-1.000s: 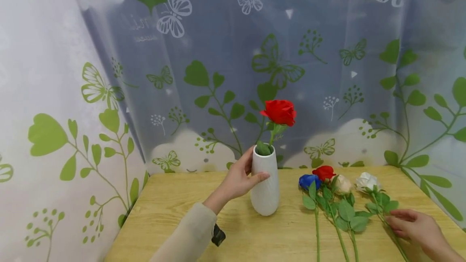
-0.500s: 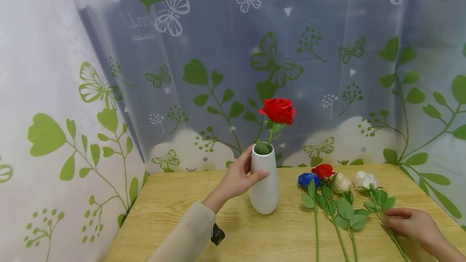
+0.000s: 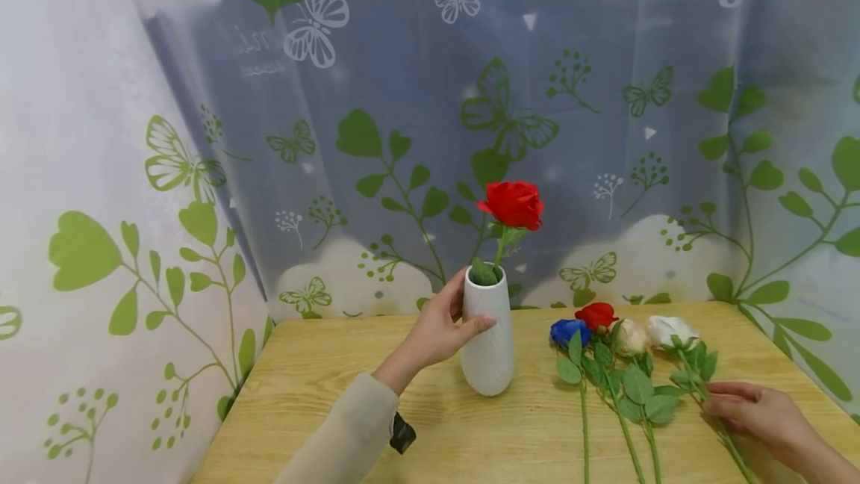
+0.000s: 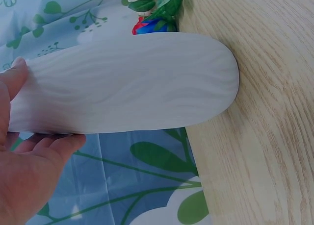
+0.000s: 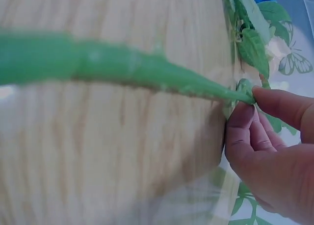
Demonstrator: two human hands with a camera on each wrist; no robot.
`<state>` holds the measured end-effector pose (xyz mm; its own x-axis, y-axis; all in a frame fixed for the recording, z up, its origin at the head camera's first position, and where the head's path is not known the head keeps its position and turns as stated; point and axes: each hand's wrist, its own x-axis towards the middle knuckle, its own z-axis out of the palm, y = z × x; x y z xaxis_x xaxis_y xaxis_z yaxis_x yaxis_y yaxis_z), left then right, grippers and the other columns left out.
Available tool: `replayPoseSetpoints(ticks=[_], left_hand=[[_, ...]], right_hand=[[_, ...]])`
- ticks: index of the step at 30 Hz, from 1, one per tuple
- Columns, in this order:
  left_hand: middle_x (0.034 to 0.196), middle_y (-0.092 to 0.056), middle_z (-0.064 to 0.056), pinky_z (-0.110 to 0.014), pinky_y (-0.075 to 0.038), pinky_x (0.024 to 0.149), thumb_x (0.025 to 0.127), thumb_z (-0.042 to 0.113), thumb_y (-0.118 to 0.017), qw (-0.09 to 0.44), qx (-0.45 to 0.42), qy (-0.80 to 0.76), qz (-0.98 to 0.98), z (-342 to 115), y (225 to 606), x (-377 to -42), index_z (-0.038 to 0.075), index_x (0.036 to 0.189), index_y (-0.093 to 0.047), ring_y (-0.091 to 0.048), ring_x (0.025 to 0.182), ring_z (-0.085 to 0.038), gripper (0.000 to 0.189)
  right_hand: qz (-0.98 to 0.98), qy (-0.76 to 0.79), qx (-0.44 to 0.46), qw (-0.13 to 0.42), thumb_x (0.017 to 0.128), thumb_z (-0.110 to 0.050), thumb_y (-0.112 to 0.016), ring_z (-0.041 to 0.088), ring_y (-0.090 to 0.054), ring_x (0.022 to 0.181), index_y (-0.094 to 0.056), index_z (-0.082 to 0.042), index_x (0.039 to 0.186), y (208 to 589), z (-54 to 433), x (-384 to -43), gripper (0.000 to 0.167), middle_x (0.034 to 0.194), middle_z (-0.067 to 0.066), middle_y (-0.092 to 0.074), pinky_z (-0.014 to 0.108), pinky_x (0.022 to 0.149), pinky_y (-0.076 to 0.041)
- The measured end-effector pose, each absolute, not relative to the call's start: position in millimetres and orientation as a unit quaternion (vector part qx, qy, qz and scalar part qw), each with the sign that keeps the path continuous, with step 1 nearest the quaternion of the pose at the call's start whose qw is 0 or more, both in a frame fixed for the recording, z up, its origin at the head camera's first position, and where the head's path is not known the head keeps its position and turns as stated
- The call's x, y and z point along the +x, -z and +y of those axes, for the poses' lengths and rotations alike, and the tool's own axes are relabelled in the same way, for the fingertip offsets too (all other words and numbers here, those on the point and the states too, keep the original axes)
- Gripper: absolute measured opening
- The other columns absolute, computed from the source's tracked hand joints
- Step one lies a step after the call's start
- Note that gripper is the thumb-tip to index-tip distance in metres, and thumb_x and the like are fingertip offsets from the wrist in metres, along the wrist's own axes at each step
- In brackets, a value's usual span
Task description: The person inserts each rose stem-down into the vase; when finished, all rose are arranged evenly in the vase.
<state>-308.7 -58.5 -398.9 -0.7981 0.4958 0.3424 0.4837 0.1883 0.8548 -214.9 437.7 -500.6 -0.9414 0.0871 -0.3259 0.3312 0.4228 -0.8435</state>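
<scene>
Since a second ago, we see that the right hand (image 3: 762,420) has drifted slightly leftward, and the white rose (image 3: 672,331) has turned a little with it, its bloom nearer the cream rose (image 3: 630,337). Closest to us, a pale sleeve (image 3: 343,432) comes in from the bottom edge. At the lower right, the right hand has thumb and forefinger closed in a pinch on the white rose's green stem (image 5: 147,70), just below the leaves; we cannot tell whether the bloom touches the worktop (image 3: 289,372). Further in, the left hand (image 3: 443,331) is curled around the upper part of the white vase (image 3: 487,349), thumb across its front. We see the vase upright on the worktop, one red rose (image 3: 512,205) rising from its mouth. To its right lie the blue rose (image 3: 569,332), a second red rose (image 3: 596,315) and the cream rose, stems towards us. Behind everything hangs a printed backdrop (image 3: 403,58).
</scene>
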Motion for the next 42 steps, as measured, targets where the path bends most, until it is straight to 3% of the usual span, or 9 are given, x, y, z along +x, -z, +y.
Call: replayPoseSetpoints(ticks=[11,13,19,25,29,32,36,40,42], left_hand=[[0.152,-0.057,-0.011,-0.044,-0.057,0.107,0.098,0.016,-0.077,0.003,0.323,-0.555,0.766,-58,401,-310,0.020,0.168,-0.027,-0.066,0.130,-0.030,0.086],[0.152,-0.057,-0.012,-0.045,-0.056,0.108,0.098,0.016,-0.077,0.001,0.324,-0.555,0.766,-58,400,-310,0.020,0.168,-0.027,-0.065,0.131,-0.031,0.087],[0.155,-0.054,-0.011,-0.049,-0.054,0.111,0.098,0.015,-0.077,0.015,0.314,-0.561,0.766,-58,397,-308,0.021,0.169,-0.025,-0.063,0.135,-0.032,0.088],[0.157,-0.053,-0.010,-0.049,-0.053,0.111,0.098,0.014,-0.077,0.017,0.314,-0.560,0.766,-58,397,-309,0.021,0.169,-0.025,-0.062,0.135,-0.032,0.087],[0.157,-0.053,-0.010,-0.048,-0.054,0.111,0.098,0.015,-0.078,0.017,0.313,-0.559,0.768,-58,397,-308,0.021,0.168,-0.026,-0.063,0.135,-0.031,0.088],[0.157,-0.054,-0.010,-0.049,-0.053,0.111,0.098,0.015,-0.078,0.015,0.311,-0.560,0.768,-59,396,-308,0.021,0.169,-0.025,-0.062,0.135,-0.032,0.088],[0.156,-0.054,-0.011,-0.049,-0.053,0.111,0.098,0.015,-0.078,0.013,0.313,-0.561,0.766,-58,396,-309,0.021,0.169,-0.026,-0.062,0.136,-0.032,0.088],[0.156,-0.054,-0.010,-0.046,-0.054,0.111,0.098,0.016,-0.077,0.013,0.316,-0.559,0.766,-58,397,-308,0.021,0.169,-0.026,-0.062,0.135,-0.030,0.087],[0.155,-0.055,-0.010,-0.045,-0.055,0.110,0.099,0.016,-0.077,0.013,0.315,-0.558,0.767,-58,397,-308,0.021,0.169,-0.026,-0.063,0.135,-0.029,0.087]], right_hand=[[0.831,0.535,0.094,0.121,0.106,-0.028,-0.066,-0.015,-0.060,0.090,-0.045,0.015,0.151,490,430,-223,0.065,0.136,0.023,-0.069,0.023,0.086,-0.061],[0.825,0.545,0.094,0.117,0.107,-0.029,-0.065,-0.015,-0.061,0.091,-0.042,0.014,0.153,485,427,-224,0.067,0.137,0.020,-0.069,0.024,0.088,-0.061],[0.814,0.567,0.079,0.098,0.107,-0.034,-0.065,-0.018,-0.061,0.094,-0.031,0.014,0.158,467,416,-228,0.078,0.134,-0.010,-0.067,0.022,0.091,-0.060],[0.812,0.576,0.050,0.078,0.109,-0.034,-0.062,-0.023,-0.055,0.096,-0.021,0.016,0.160,451,399,-233,0.083,0.158,0.006,-0.049,0.016,0.091,-0.058],[0.787,0.614,0.029,0.061,0.109,-0.027,-0.063,-0.022,-0.057,0.097,-0.018,0.018,0.159,439,386,-237,0.082,0.133,-0.024,-0.061,0.014,0.089,-0.057],[0.763,0.644,0.024,0.052,0.108,-0.024,-0.064,-0.020,-0.059,0.098,-0.015,0.019,0.160,427,374,-241,0.083,0.141,-0.012,-0.060,0.014,0.089,-0.057],[0.730,0.683,0.016,0.038,0.108,-0.018,-0.064,-0.014,-0.062,0.099,-0.026,0.011,0.160,409,362,-245,0.071,0.160,0.014,-0.038,0.014,0.089,-0.057],[0.674,0.739,-0.003,0.021,0.107,-0.010,-0.063,-0.004,-0.067,0.101,-0.047,-0.007,0.142,394,352,-247,0.039,0.124,-0.012,-0.056,0.017,0.087,-0.058],[0.648,0.761,-0.012,0.012,0.106,-0.007,-0.064,0.000,-0.067,0.102,-0.051,-0.012,0.132,388,346,-247,0.030,0.117,-0.016,-0.060,0.018,0.087,-0.059]])
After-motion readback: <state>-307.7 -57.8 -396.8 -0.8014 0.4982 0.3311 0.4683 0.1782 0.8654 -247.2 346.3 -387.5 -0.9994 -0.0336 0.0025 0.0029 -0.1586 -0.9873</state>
